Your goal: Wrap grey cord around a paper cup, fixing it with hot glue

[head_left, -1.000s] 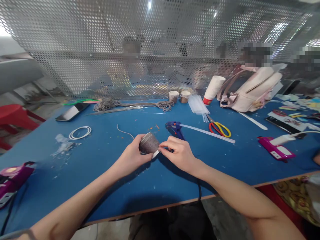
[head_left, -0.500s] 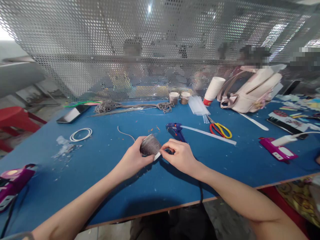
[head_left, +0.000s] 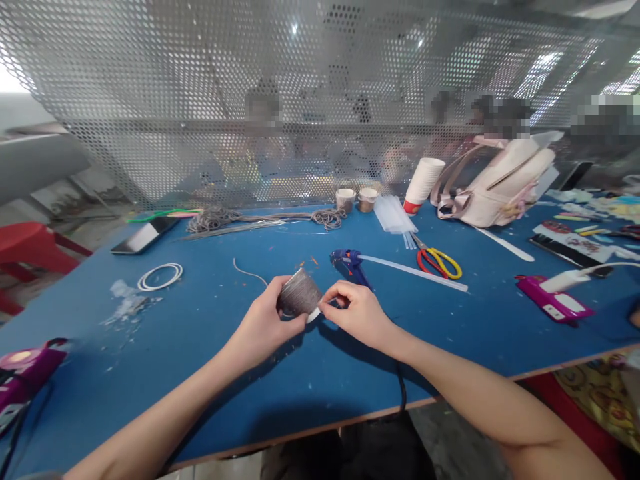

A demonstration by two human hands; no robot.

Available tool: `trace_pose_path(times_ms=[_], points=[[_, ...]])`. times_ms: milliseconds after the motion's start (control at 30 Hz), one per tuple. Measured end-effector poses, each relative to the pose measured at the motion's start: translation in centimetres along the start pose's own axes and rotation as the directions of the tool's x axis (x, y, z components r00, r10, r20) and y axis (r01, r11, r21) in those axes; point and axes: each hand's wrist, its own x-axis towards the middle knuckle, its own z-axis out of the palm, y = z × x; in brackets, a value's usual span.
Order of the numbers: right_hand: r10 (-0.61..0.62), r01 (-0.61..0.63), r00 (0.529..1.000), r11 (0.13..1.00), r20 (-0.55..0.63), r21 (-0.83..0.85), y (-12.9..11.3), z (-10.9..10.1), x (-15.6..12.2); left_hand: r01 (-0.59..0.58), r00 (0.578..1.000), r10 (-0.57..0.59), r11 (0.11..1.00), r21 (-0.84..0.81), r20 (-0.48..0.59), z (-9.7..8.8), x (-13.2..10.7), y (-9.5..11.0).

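A paper cup wrapped in grey cord lies tilted in my left hand, its white rim toward the lower right. The thumb presses near that rim; the other fingers are hidden behind the cup. My right hand pinches at the cup's right edge beside the rim, and what is between thumb and forefinger is too small to make out. A loose length of grey cord curves over the table from behind my left hand. Just beyond my right hand lies a blue glue gun with a long clear glue stick.
Scissors, clear glue sticks, stacked paper cups, two cord-wrapped cups and a grey cord bundle line the back of the blue table. At left are a white coil and a phone; magenta power strips flank both sides.
The cup has turned slightly in my left hand, and its white rim shows a little less sharply angled. My right hand stays pinched at its edge. The view has shifted slightly.
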Motion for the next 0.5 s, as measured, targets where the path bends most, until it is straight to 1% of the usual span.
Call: trace_pose_path(times_ms=[167,333,500], points=[[0.012,-0.012,1.000,1.000,-0.002,0.011,0.25,0.06,0.06,-0.030,1.000,0.030,0.999,0.037,-0.005,-0.04,-0.10,-0.10],[0.035,-0.034,0.999,0.999,-0.005,0.026,0.14,-0.02,0.10,-0.043,0.999,0.043,0.999,0.029,-0.016,-0.18,-0.07,-0.13],[0.049,-0.050,0.999,0.996,0.009,0.068,0.12,-0.01,0.15,-0.058,0.998,0.059,0.998,0.022,-0.025,-0.45,0.03,0.32]])
